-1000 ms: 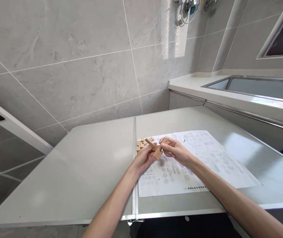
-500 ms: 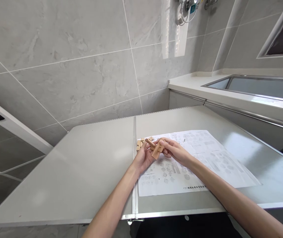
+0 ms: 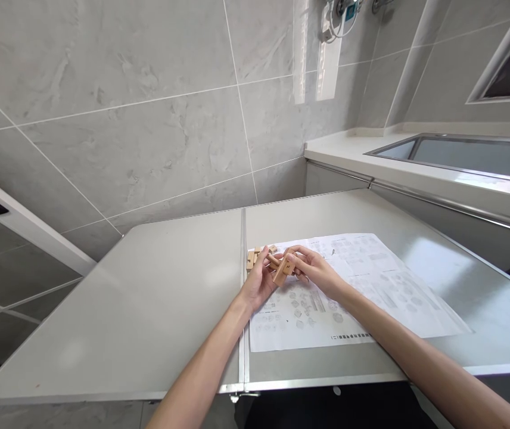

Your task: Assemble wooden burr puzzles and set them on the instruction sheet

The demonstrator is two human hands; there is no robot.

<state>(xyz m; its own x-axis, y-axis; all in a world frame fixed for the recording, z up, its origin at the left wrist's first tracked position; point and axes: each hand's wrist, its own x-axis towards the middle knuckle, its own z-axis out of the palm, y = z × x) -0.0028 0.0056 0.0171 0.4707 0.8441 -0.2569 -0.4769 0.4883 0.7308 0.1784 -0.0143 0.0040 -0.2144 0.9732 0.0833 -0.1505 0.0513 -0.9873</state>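
Observation:
Wooden puzzle pieces (image 3: 280, 275), crossed over one another, are held between my two hands above a printed sheet. My left hand (image 3: 257, 286) is closed around their left side, with a thin bar between its thumb and fingers. From the right, my right hand (image 3: 315, 271) pinches the upper piece, which bears a small dark mark. Fingers cover parts of the pieces, so how they join cannot be made out. Just behind my left hand, several more wooden pieces (image 3: 251, 260) lie at the sheet's left edge. The paper sheet (image 3: 353, 322) carries rows of small printed diagrams.
The pale folding table (image 3: 170, 310) has a metal seam running front to back left of the sheet. A grey tiled wall (image 3: 148, 119) rises behind it. On the right stands a white counter (image 3: 339, 146) with an inset sink (image 3: 460, 152).
My left thumb has shifted up over the thin bar, and the bar sits slightly lower between the hands. The pieces have turned a little; both hands stay in nearly the same place.

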